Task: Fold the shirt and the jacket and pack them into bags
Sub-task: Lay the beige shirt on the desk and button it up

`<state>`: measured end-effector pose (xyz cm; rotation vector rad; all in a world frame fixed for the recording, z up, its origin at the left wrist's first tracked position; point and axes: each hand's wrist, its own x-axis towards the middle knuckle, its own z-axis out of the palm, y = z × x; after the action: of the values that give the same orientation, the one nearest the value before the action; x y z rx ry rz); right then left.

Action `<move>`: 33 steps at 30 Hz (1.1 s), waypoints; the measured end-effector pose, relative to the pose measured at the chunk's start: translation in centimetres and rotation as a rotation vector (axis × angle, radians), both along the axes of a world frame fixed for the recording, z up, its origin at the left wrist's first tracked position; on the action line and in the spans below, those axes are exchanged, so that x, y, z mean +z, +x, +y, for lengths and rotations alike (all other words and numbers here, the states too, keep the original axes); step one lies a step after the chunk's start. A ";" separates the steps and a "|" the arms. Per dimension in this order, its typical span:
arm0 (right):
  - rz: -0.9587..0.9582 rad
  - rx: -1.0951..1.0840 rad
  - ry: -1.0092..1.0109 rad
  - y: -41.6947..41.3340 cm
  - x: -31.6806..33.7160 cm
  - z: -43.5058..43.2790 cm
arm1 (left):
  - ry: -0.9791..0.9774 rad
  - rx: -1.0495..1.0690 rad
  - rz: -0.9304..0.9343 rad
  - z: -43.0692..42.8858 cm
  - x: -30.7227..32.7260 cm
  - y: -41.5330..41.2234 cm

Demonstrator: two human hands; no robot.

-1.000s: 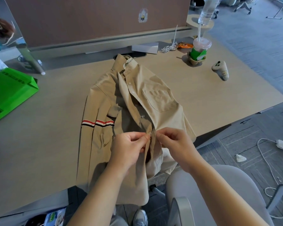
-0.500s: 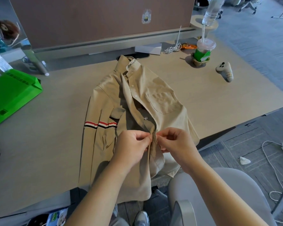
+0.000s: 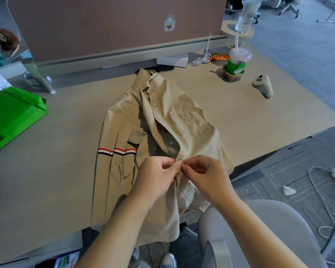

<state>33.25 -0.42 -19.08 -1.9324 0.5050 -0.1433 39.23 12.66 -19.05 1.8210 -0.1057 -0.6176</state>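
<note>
A beige button-up shirt (image 3: 190,120) lies face up on the desk, collar toward the divider, its hem hanging over the near edge. One sleeve with red, white and dark stripes runs down its left side. My left hand (image 3: 155,176) and my right hand (image 3: 205,175) meet at the shirt's front placket near the lower buttons, each pinching one edge of the fabric. The placket above my hands gapes apart. A green paper bag (image 3: 12,117) lies flat at the desk's left edge. No jacket is in view.
A lidded drink cup with a straw (image 3: 238,60), a white controller (image 3: 263,86), a white cable, an orange wrapper and a water bottle (image 3: 246,14) sit at the back right. A brown divider (image 3: 104,26) closes the far side. A grey chair (image 3: 249,235) stands at lower right.
Both hands stay pinched on the placket and have shifted only slightly along it. The shirt lies as before. The camera has drifted a little.
</note>
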 end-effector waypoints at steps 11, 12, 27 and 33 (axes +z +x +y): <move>0.006 -0.027 0.238 0.4 -0.3 0.6 | 0.163 -0.060 -0.180 0.4 -0.2 -0.1; 0.009 -0.025 0.224 0.5 -0.3 0.6 | 0.144 -0.063 -0.164 0.4 -0.2 -0.1; 0.195 -0.020 0.018 0.2 -3.4 0.0 | -0.194 0.048 0.233 0.1 0.1 -0.1; 0.190 -0.183 -0.009 0.9 -1.9 -0.8 | 0.031 0.122 0.066 0.6 0.1 2.0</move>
<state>34.18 -1.21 -21.00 -1.9163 0.8090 -0.0791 41.24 13.22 -18.99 1.8200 0.0598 -0.5951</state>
